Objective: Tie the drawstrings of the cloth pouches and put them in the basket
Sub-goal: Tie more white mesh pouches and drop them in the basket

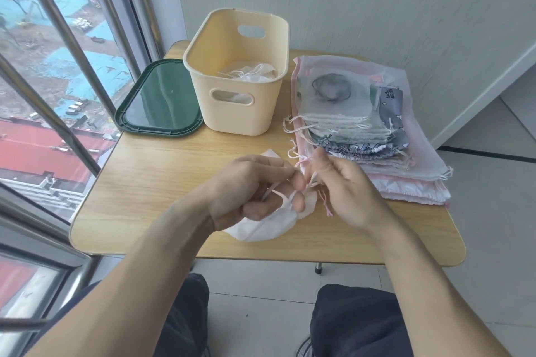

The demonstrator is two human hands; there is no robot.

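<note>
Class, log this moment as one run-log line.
step: tying drawstring | left hand: holds white pouch | right hand: pinches pink drawstring | basket: one pouch inside | stack: waiting

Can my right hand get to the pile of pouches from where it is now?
Probably yes: the right hand sits right beside the pile of pouches, nothing between them, though its fingers are pinching the pink drawstring.

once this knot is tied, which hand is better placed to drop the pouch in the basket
Left, probably. The left hand already holds the white pouch and sits on the basket side; the right hand only pinches the pink drawstring.
</note>
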